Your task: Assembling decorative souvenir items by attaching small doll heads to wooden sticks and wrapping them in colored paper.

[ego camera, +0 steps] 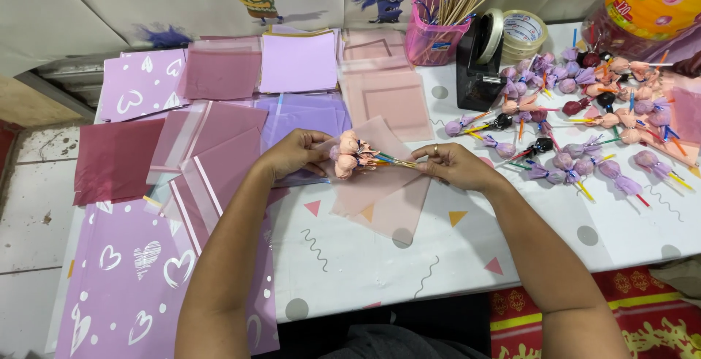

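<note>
My left hand (296, 153) and my right hand (453, 164) hold a small bunch of peach-wrapped lollipops (348, 156) lying sideways over the table. The left fingers pinch the wrapped heads. The right fingers grip the coloured sticks (398, 162). Under the bunch lie translucent peach wrapping sheets (383, 202), overlapping at an angle on the white patterned tablecloth (438, 257).
Pink, maroon and lilac wrapping sheets (219, 136) cover the left half, with heart-printed lilac paper (124, 279) at the near left. A pile of wrapped lollipops (584, 118) lies at right. A pink cup of wooden skewers (434, 34), a black tape dispenser (478, 59) and tape rolls stand at the back.
</note>
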